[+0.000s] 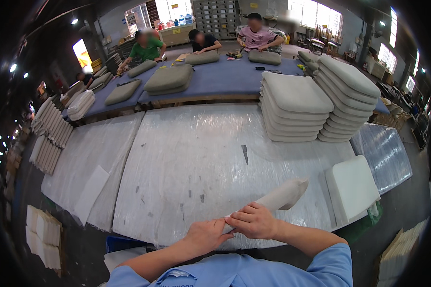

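Both hands are closed on a light beige cloth piece point(278, 195), which looks like a cushion cover folded or rolled lengthwise. My left hand point(207, 234) grips its near end, close to my body. Beside it, almost touching, my right hand point(253, 221) is wrapped around the middle of the roll. The cloth's far end stretches up to the right, wider and loosely open, just above the plastic-wrapped table point(201, 167). To the right, on the table's edge, lies a bare white foam cushion point(353, 189). The fingertips are partly hidden by the cloth and by each other.
Two tall stacks of pale covered cushions point(297, 93) point(347, 81) stand at the back right. Beyond is a blue table point(215, 79) with grey-green cushions point(168, 79), where several people work. A white sheet point(92, 193) lies at left. Foam pieces point(44, 234) are stacked lower left.
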A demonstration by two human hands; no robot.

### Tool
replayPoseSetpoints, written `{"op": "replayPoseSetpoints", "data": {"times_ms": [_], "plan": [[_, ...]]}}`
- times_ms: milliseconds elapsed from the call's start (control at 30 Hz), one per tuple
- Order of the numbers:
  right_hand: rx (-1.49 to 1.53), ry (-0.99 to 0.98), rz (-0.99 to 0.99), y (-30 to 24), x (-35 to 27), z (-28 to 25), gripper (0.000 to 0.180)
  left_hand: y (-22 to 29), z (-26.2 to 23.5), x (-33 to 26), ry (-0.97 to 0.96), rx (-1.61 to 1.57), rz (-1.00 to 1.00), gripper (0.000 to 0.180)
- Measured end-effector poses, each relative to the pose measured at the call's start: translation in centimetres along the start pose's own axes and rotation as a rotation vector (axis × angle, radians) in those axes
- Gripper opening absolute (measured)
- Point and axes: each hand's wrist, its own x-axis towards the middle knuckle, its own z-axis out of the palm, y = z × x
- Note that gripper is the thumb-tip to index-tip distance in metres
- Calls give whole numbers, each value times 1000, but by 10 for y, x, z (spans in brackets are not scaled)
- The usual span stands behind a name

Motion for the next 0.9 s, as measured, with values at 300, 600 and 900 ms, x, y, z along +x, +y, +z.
{"op": "replayPoseSetpoints", "data": {"times_ms": [300, 600, 900], "plan": [[22, 8, -23, -15, -19, -9, 46, -18, 11, 9, -545, -522, -37, 62], [289, -231, 193, -48, -51, -30, 37, -35, 99, 4, -605, -872, -74, 73], [577, -1250, 375, 2, -49, 3, 69, -32, 183, -8, -410, -646, -256, 68]]}}
